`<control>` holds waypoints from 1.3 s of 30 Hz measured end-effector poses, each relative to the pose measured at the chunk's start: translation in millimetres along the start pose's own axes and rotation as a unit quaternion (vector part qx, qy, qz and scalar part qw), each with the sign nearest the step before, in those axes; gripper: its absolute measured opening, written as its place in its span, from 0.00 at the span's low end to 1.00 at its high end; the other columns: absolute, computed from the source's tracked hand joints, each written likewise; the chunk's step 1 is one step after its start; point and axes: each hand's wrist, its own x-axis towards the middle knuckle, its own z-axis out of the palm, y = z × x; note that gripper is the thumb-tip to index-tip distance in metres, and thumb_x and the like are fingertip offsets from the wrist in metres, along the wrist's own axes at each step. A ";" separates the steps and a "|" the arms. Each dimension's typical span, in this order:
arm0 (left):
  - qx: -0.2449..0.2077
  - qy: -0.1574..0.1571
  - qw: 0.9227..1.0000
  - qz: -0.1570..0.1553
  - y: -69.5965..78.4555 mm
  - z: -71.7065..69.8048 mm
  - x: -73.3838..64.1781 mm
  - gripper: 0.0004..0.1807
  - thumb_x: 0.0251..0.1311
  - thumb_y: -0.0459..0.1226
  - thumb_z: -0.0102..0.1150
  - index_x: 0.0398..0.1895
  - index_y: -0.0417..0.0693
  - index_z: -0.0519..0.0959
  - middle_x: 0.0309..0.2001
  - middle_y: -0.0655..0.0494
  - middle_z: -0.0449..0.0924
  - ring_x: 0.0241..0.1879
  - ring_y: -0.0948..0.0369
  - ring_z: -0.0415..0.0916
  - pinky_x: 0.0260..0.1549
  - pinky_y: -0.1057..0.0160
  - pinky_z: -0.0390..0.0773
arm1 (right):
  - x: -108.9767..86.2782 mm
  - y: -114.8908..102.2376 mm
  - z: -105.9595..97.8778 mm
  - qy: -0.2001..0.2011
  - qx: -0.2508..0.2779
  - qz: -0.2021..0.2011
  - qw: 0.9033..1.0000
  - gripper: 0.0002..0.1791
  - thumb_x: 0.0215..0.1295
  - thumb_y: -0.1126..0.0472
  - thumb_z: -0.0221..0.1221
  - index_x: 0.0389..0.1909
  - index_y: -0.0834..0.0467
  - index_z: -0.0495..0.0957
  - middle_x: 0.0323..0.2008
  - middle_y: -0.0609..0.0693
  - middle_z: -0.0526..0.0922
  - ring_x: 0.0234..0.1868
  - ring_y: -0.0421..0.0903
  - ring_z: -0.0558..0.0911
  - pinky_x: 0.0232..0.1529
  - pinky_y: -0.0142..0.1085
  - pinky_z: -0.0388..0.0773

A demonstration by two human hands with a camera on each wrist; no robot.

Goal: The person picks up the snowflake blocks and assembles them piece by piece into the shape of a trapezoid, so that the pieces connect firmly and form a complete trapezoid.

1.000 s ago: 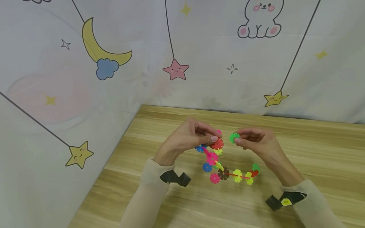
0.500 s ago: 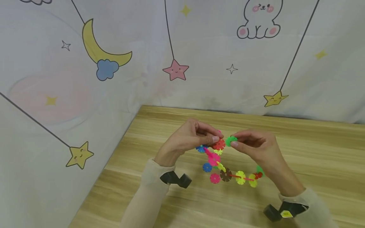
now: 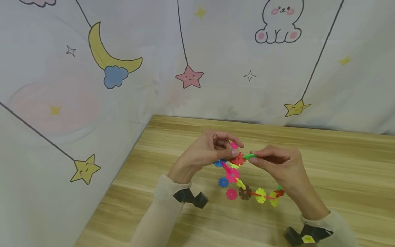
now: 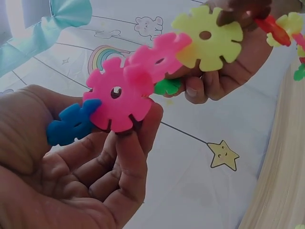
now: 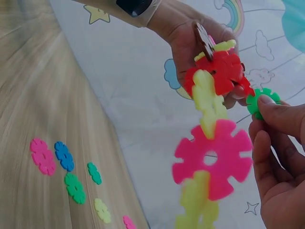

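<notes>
My left hand [image 3: 205, 152] holds up a chain of notched plastic snowflake discs, pinching it near a red disc [image 3: 238, 159]. The chain hangs down through a pink disc [image 3: 232, 175] and a brown disc [image 3: 245, 192] to a yellow disc [image 3: 260, 196]. Between thumb and fingers, my right hand [image 3: 282, 164] pinches a loose green snowflake disc [image 3: 248, 156], its edge right at the red disc's rim. In the right wrist view, that green disc [image 5: 259, 101] overlaps the red part. The left wrist view has a pink disc [image 4: 116, 95] and a blue disc [image 4: 71, 125] close at my left fingers.
Several loose discs lie on the wooden table [image 3: 191, 219], among them a pink one [image 5: 43, 156], a blue one [image 5: 64, 156] and a green one [image 5: 75, 188]. A printed cloth [image 3: 228, 96] hangs behind the table and along its left side.
My right hand has moved left, bringing the green disc from apart to the red disc's edge and turning it nearly edge-on. My left index finger has lifted from the thumb.
</notes>
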 end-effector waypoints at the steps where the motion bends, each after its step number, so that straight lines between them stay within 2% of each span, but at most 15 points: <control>1: -0.002 0.000 1.000 0.005 -0.1 0.9 -0.2 0.11 0.70 0.28 0.67 0.53 0.36 0.85 0.26 0.59 0.85 0.30 0.62 0.85 0.35 0.66 0.86 | -1.0 -0.1 0.3 0.000 0.006 -0.005 1.000 0.11 0.59 0.82 0.70 0.41 0.68 0.91 0.36 0.42 0.94 0.37 0.39 0.91 0.41 0.32 0.89; 8: -0.024 -0.003 1.000 0.017 0.1 5.4 -1.5 0.10 0.69 0.27 0.66 0.52 0.36 0.83 0.25 0.59 0.83 0.26 0.63 0.80 0.33 0.68 0.83 | -4.0 1.0 1.0 -0.011 0.054 -0.048 0.997 0.12 0.61 0.82 0.68 0.41 0.67 0.92 0.37 0.46 0.94 0.38 0.40 0.91 0.42 0.32 0.89; 15: -0.034 0.002 0.999 0.018 0.8 6.8 -3.3 0.08 0.69 0.26 0.66 0.47 0.40 0.80 0.26 0.60 0.84 0.28 0.63 0.80 0.32 0.68 0.81 | -6.5 3.0 4.4 0.001 0.062 -0.047 0.997 0.10 0.59 0.78 0.73 0.39 0.64 0.93 0.38 0.43 0.95 0.39 0.40 0.92 0.43 0.34 0.90; 22: -0.050 -0.011 0.998 0.036 0.4 10.0 -2.6 0.08 0.69 0.24 0.64 0.45 0.41 0.78 0.25 0.61 0.82 0.26 0.65 0.78 0.30 0.69 0.78 | -7.9 5.6 7.2 0.001 0.086 -0.060 0.995 0.18 0.56 0.86 0.68 0.38 0.63 0.93 0.39 0.42 0.95 0.41 0.40 0.93 0.43 0.33 0.90; 26: -0.036 -0.011 0.999 0.032 1.3 9.6 -2.1 0.07 0.69 0.26 0.65 0.45 0.41 0.78 0.25 0.61 0.82 0.26 0.65 0.78 0.30 0.69 0.77 | -8.8 1.5 7.9 0.014 0.053 -0.050 0.997 0.15 0.57 0.85 0.69 0.38 0.65 0.92 0.38 0.42 0.95 0.40 0.39 0.92 0.43 0.33 0.90; 30: -0.021 -0.015 1.000 0.010 2.2 5.7 -2.1 0.08 0.70 0.29 0.66 0.48 0.43 0.80 0.26 0.61 0.84 0.27 0.63 0.78 0.33 0.67 0.78 | -8.8 -3.2 7.9 0.019 -0.002 -0.036 0.999 0.09 0.59 0.82 0.70 0.39 0.71 0.90 0.37 0.42 0.94 0.38 0.38 0.93 0.42 0.33 0.90; 34: -0.003 -0.032 0.999 -0.004 1.9 1.9 -2.7 0.11 0.71 0.32 0.65 0.54 0.44 0.82 0.26 0.59 0.84 0.28 0.62 0.77 0.32 0.66 0.78 | -8.2 -6.4 7.7 0.021 -0.052 -0.009 0.998 0.08 0.61 0.79 0.71 0.40 0.70 0.89 0.37 0.40 0.94 0.37 0.38 0.93 0.41 0.32 0.90; 39: 0.021 -0.055 0.998 -0.016 1.5 0.1 -3.9 0.14 0.74 0.39 0.64 0.60 0.50 0.82 0.26 0.58 0.81 0.27 0.61 0.74 0.27 0.66 0.73 | -7.9 -7.8 10.1 0.022 -0.087 0.010 0.996 0.07 0.60 0.77 0.72 0.39 0.68 0.90 0.35 0.38 0.94 0.36 0.38 0.93 0.39 0.32 0.90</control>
